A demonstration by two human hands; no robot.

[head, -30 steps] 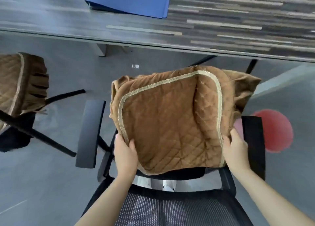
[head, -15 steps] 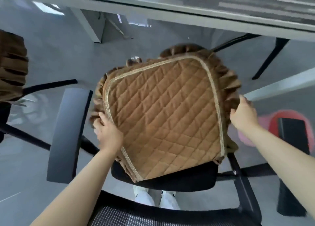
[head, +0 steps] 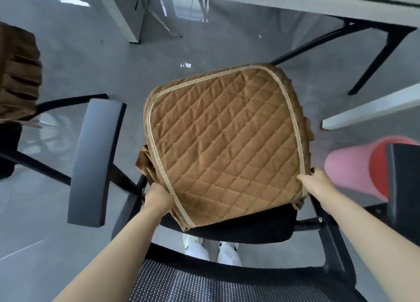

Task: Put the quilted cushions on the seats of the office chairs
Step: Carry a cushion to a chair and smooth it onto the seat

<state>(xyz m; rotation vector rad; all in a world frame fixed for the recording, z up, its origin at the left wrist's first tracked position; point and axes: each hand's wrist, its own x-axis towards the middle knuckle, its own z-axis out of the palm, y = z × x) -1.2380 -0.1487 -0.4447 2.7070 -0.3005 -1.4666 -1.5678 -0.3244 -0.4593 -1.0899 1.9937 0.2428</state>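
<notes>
Nearly done here: cushion [head: 225, 140] laid on seat [head: 250, 229], its rear corners gripped by left hand [head: 159, 198] and right hand [head: 316, 183]; left-edge chair [head: 9, 142] already cushioned.

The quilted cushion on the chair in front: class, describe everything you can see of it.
The quilted cushion is brown, velvety-looking fabric stitched in diamonds, edged with pale gold braid and a pleated frill. It lies spread over the black seat, whose rear edge shows bare. The left hand grips its near left edge; the right hand holds its near right corner.
</notes>
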